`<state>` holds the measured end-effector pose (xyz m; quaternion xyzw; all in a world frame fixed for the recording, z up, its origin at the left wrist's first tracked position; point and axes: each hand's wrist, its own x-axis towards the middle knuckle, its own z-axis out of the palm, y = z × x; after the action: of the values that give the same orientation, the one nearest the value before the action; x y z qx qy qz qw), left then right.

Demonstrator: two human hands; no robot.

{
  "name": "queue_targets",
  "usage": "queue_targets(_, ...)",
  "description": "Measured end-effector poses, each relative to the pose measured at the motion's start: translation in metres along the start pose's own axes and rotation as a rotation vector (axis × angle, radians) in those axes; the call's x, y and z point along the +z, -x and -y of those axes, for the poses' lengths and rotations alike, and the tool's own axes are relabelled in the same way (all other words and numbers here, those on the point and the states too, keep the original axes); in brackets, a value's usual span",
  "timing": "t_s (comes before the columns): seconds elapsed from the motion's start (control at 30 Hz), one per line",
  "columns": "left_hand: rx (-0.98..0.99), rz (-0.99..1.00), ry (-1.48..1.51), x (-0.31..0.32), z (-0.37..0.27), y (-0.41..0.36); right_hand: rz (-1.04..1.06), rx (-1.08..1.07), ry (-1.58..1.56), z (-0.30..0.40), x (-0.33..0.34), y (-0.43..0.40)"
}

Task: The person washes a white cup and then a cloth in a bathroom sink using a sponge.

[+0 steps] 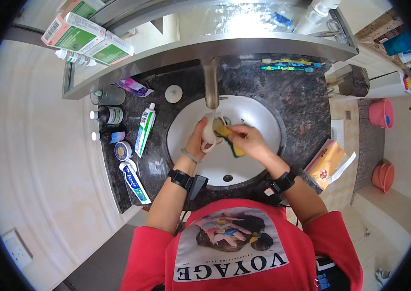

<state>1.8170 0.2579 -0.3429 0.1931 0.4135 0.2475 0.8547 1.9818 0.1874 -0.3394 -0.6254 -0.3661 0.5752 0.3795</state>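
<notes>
My left hand (195,141) grips a white ceramic pot or mug (208,131) over the sink, tilted with its mouth to the right and a looped handle towards me. In my right hand (252,142) is a yellow sponge (239,150) with a dark green scouring side. One end of the sponge sits at the mouth of the vessel; how far it reaches inside is hidden. Below both hands lies the white oval sink basin (263,116), under a metal faucet (211,85). A round white lid with a knob (173,94) rests on the counter behind the basin's left side.
Left on the dark stone counter (303,105) lie toothpaste tubes (145,129), brown bottles (111,115), a round tin (122,150) and a glass jar (112,95). Several toothbrushes (289,65) lie at the back right. A tissue pack (325,163) sits at the right edge. A metal-framed mirror shelf (176,54) overhangs the back.
</notes>
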Motion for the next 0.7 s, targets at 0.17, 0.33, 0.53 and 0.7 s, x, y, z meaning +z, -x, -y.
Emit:
queue_targets(0.17,-0.068,0.104,0.032,-0.007,0.002,-0.006,-0.087,-0.511,0.636,0.032,0.008,0.003)
queue_targets(0.33,-0.107,0.094,0.008,0.008,-0.01,0.004,0.017,-0.26,0.392,0.032,0.009,-0.006)
queue_targets(0.53,-0.104,0.055,-0.055,-0.001,-0.012,0.003,0.092,-0.649,0.988,0.043,0.0,0.015)
queue_targets(0.7,-0.304,0.022,-0.168,0.008,-0.019,0.0,0.206,-0.758,1.013,0.038,-0.021,0.012)
